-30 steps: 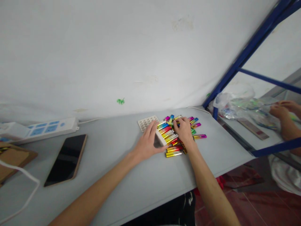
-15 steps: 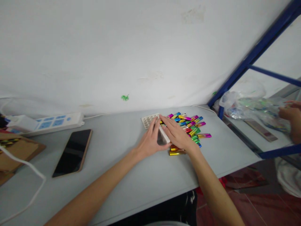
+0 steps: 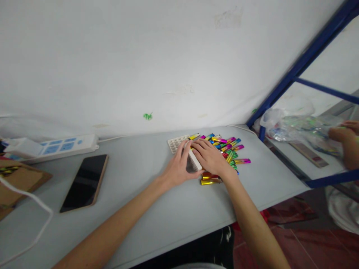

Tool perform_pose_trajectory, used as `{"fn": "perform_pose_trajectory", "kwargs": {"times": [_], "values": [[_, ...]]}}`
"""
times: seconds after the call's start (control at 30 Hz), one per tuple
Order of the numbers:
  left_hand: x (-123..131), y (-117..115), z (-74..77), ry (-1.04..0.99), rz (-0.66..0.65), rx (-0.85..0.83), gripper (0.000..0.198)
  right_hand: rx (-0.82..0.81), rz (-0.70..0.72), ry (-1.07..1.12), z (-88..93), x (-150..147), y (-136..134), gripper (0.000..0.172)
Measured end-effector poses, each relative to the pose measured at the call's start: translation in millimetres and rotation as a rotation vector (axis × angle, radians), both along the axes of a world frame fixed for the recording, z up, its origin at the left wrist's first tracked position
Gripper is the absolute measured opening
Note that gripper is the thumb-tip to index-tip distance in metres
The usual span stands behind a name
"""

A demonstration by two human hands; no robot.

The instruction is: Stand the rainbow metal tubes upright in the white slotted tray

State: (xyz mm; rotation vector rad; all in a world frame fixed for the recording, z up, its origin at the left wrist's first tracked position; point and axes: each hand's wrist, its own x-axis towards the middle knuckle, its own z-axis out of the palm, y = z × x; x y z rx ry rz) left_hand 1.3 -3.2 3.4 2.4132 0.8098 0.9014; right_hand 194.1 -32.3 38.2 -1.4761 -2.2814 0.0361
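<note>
My left hand (image 3: 179, 166) is closed around a narrow white slab (image 3: 195, 160), thumb at its near end and fingers at its far end. Over the slab's right side lies my right hand (image 3: 210, 157), palm down with the fingers bent against it; what is beneath the palm is hidden. Just behind my left fingers, a white tray with rows of holes (image 3: 174, 143) rests on the table; whether it joins the slab I cannot tell. Around my right hand spreads a pile of short, shiny metallic-coloured sticks (image 3: 230, 154) in gold, green, blue, red and magenta.
A black-screened phone (image 3: 85, 183) lies on the grey table (image 3: 134, 209) at left. Behind it are a white power strip (image 3: 67, 145), a cardboard box (image 3: 25, 179) and a white cable (image 3: 39, 201). Right, beyond a blue frame (image 3: 280, 93), another person's hand (image 3: 346, 138) is near plastic bags (image 3: 303, 127).
My right fingers have bent and drawn back slightly from my left fingertips, uncovering a yellow-ended stick behind them. The slab stays between my hands. The view has shifted a little.
</note>
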Motion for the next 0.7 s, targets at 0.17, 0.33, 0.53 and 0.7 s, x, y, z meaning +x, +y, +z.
{"fn": "perform_pose_trajectory", "kwargs": {"times": [0.17, 0.33, 0.53, 0.7], "values": [[-1, 1, -1.4, 0.018, 0.0, 0.0, 0.112, -0.001, -0.008, -0.002, -0.9, 1, 1, 0.042], [-1, 1, -2.5, 0.03, 0.005, -0.031, 0.112, -0.002, -0.043, 0.058, -2.6, 14, 1, 0.044], [-1, 1, -0.3, 0.028, -0.001, -0.056, 0.113, -0.038, -0.093, 0.194, -11.3, 37, 3, 0.049], [-2, 1, -0.8, 0.029, 0.002, -0.051, 0.111, -0.076, -0.158, 0.281, -18.2, 49, 5, 0.053]]}}
